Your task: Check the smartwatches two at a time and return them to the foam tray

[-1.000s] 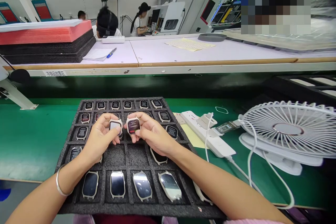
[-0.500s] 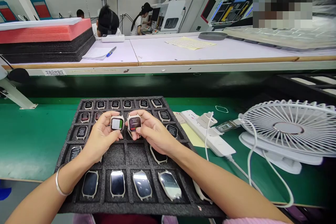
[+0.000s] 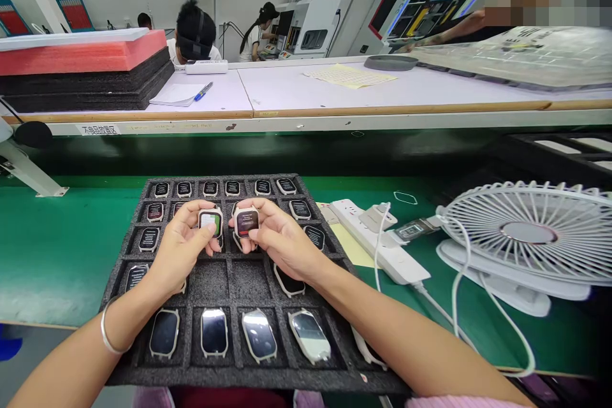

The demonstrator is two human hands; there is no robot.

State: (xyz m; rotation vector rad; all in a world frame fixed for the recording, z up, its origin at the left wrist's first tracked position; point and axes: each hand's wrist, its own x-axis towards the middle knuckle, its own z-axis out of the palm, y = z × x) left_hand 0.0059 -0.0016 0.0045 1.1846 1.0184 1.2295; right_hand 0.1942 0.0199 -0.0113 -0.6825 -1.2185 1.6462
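Head cam view, looking down at both hands. The left hand's grip (image 3: 180,245) is clamped on a smartwatch with a green-lit screen (image 3: 211,222), and the right hand's grip (image 3: 282,245) is clamped on a second smartwatch with a dark reddish screen (image 3: 247,222). Both pinch their watch by the case edges, with the faces tipped up toward the camera. My guess is that this keeps fingers off the glass and both displays readable at one glance. The pair sit almost side by side, just beside each other above the middle of a black foam tray (image 3: 239,377).

That tray is cut into separate slots, probably so the cases don't knock together. Small watches with lit screens (image 3: 232,188) fill the rows toward 12 o'clock, and larger-looking dark-faced ones (image 3: 214,332) line up at 6 o'clock. There's a metal bangle (image 3: 108,336) on the left wrist at about 7 o'clock.

The tray rests on a green surface (image 3: 62,255), with a white power strip (image 3: 382,248) at 3 o'clock and a white desk fan (image 3: 528,233) farther out. Way off at 12 o'clock, a co-worker (image 3: 195,32) bends over behind a white surface (image 3: 287,92).
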